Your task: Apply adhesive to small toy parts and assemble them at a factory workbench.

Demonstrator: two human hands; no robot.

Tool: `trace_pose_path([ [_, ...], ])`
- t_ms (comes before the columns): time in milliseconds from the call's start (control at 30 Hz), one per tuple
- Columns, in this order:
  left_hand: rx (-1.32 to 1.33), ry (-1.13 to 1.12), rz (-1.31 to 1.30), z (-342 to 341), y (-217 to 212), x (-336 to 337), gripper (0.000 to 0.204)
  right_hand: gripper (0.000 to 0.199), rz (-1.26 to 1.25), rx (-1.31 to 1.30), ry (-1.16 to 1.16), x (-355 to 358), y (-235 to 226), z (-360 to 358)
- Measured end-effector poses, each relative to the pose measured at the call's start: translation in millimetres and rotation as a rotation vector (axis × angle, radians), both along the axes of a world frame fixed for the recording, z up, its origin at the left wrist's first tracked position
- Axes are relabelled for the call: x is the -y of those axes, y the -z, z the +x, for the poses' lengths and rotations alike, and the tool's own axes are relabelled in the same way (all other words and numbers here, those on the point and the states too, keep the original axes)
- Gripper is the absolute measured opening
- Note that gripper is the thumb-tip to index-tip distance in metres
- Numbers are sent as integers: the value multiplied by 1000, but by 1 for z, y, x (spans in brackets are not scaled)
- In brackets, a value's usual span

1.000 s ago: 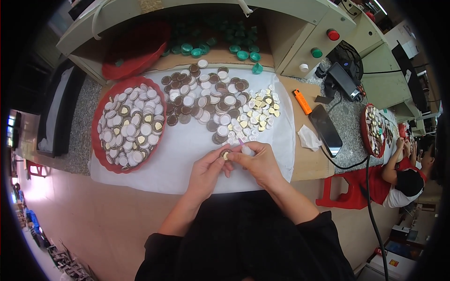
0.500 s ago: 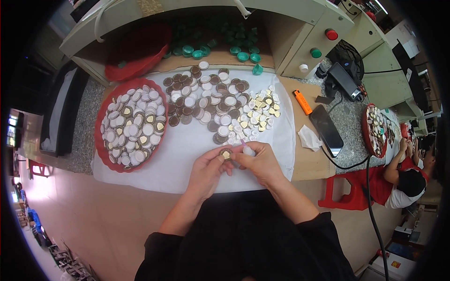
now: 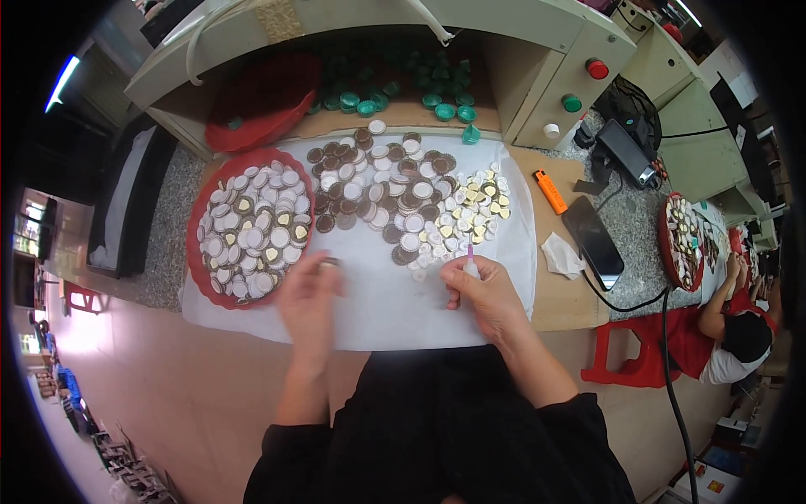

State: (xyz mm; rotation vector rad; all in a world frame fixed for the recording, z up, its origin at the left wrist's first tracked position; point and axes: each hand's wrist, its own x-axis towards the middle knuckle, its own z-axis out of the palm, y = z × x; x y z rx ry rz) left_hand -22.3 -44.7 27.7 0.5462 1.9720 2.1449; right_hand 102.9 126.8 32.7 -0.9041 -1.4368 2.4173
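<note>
My left hand (image 3: 309, 298), smeared by motion, is beside the right rim of a red scalloped tray (image 3: 196, 231). A small dark-edged scalloped disc (image 3: 328, 264) shows at its fingertips. Closed round a small white squeeze bottle (image 3: 472, 267) with a thin pink tip, my right hand (image 3: 494, 301) stays over the white sheet (image 3: 378, 315), tip pointing away from me. White-faced discs (image 3: 269, 197), a few with gold heart-shaped pieces, fill the tray. Loose brown and white discs (image 3: 411, 197) lie beyond my hands, next to small gold and white pieces (image 3: 478, 206).
Under the machine shelf stand another red tray (image 3: 260, 118) and several green cups (image 3: 367, 108). To the right are an orange lighter (image 3: 551, 192), a phone (image 3: 593, 239), a crumpled tissue (image 3: 562, 256) and a black cable (image 3: 667, 361). A co-worker sits at far right.
My hands have come apart. The left has moved left toward the tray with the disc; the right has shifted slightly right with the bottle. The whole view has shifted a little.
</note>
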Motion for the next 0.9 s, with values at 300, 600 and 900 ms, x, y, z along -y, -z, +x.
trace_pose_path([
  [300,-1102,-295,-768,-45,-11,-11,12,19,-50,-20,3,-2,0,0],
  [600,-672,28,-779,-14,23,-69,22,26,-99,-9,5,-1,-1,1],
  [900,-102,119,-200,-4,18,-50,16,22,-120,-100,3,-2,5,7],
])
